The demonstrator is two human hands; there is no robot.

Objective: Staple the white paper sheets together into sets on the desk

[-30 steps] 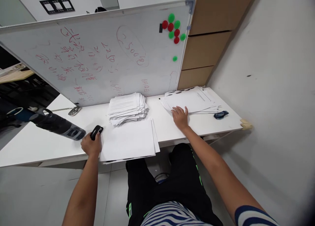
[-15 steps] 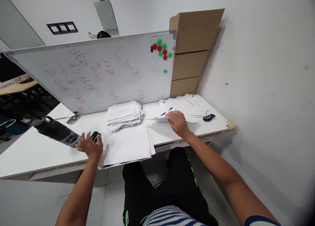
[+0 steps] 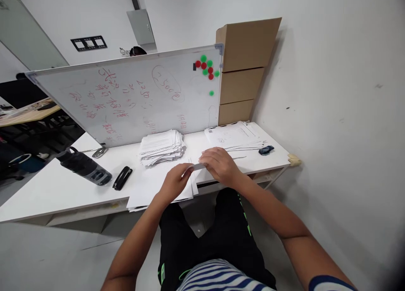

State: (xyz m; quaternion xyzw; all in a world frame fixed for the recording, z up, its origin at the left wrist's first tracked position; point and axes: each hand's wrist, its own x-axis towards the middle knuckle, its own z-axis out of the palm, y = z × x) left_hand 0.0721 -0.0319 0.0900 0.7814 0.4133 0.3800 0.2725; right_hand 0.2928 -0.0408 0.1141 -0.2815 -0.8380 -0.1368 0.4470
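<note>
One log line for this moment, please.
left hand: holding sheet | right hand: holding same sheet | stapler: on desk, beside bottle | paper stack: before whiteboard

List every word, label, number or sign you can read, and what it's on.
"2250": red, on the whiteboard.
"500": same whiteboard, circled; adjoining marks unclear.
Remaining red handwriting: too blurred.
Paper stack, papers at right, bottle: print too small.
Held sheet: nothing legible.

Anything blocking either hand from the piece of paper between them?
Nothing visible. The left hand and right hand are at opposite ends of the paper, directly on it. The black stapler and dark bottle are off to the left, not in between.
</note>
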